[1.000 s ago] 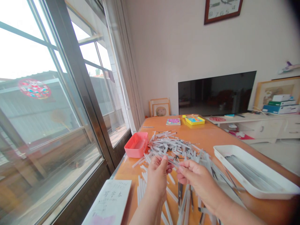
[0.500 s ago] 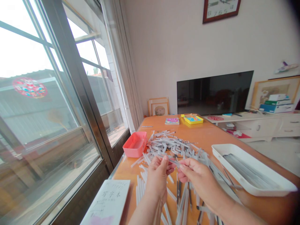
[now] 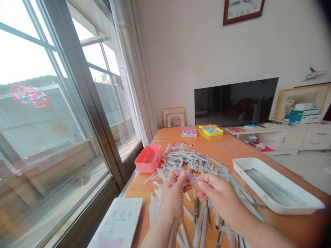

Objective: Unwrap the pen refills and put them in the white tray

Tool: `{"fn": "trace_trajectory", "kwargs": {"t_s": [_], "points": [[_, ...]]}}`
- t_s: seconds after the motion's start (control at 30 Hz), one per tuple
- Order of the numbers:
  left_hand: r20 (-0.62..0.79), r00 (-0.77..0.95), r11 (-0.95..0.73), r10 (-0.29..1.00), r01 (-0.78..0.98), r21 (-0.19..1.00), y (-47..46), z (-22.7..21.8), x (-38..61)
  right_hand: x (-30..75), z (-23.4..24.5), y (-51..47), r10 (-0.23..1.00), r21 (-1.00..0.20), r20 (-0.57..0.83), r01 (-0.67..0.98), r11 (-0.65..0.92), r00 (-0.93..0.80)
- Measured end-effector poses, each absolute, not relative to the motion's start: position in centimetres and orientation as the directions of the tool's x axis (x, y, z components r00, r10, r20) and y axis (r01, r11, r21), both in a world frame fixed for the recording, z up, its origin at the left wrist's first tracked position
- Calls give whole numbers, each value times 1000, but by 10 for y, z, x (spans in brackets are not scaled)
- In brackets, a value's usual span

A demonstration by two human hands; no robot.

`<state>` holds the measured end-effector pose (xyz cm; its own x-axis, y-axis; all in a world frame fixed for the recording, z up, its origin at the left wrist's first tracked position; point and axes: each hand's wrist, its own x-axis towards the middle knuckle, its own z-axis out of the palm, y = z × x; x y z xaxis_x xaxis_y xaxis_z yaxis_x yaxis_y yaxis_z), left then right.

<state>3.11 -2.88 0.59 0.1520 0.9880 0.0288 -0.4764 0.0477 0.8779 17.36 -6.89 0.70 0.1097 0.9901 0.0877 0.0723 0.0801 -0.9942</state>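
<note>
My left hand point(image 3: 173, 193) and my right hand point(image 3: 217, 196) meet above the orange table point(image 3: 232, 148), fingers pinched on the two ends of one thin pen part point(image 3: 191, 178) held between them. Beneath and beyond the hands lies a wide heap of white pen barrels and dark refills point(image 3: 188, 160). More white barrels point(image 3: 155, 206) lie side by side near the left wrist. A white tray point(image 3: 274, 203) with several thin refills in it stands to the right of my right hand.
A pink box point(image 3: 148, 159) sits at the table's left edge by the window. A white exercise book point(image 3: 116, 224) lies at the near left corner. Small coloured books point(image 3: 210, 131) lie at the far end, with a television point(image 3: 235, 101) behind.
The view has drifted slightly left. Both hands stay together on the same pen part with hardly any movement.
</note>
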Motion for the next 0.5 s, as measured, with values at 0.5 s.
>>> {"fn": "trace_trajectory", "kwargs": {"t_s": [0.5], "points": [[-16,147,79,989,-437,896,-24,5,27,182,2,-60,996,-993,63,100,55,70]]}}
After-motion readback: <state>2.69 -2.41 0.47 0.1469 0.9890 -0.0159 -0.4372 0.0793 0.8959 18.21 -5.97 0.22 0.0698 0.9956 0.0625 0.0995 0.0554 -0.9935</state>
